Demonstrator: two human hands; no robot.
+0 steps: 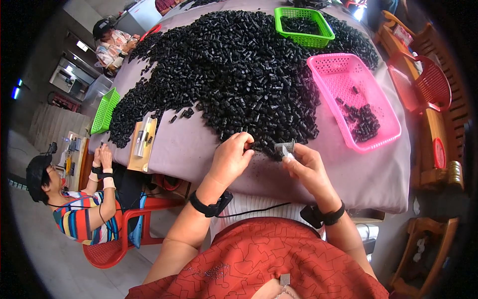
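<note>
A wide heap of small black cylindrical pieces (234,65) covers much of the cloth-topped table. At its near edge, my left hand (232,155) is closed in a pinch on a small black piece (250,146), mostly hidden by the fingers. My right hand (309,168), a short way to the right, grips a small grey, flat-edged tool (285,148) between thumb and fingers; its exact kind cannot be made out. Both hands are just above the table's front edge, apart from each other. Each wrist wears a black strap with a small device.
Right of the heap stands a pink basket (339,79) with some black pieces inside. A green basket (328,37) sits at the far right, another green basket (105,110) at the left edge. Near it lies a cardboard tray (134,162). A person (84,209) sits at left, another (113,45) beyond.
</note>
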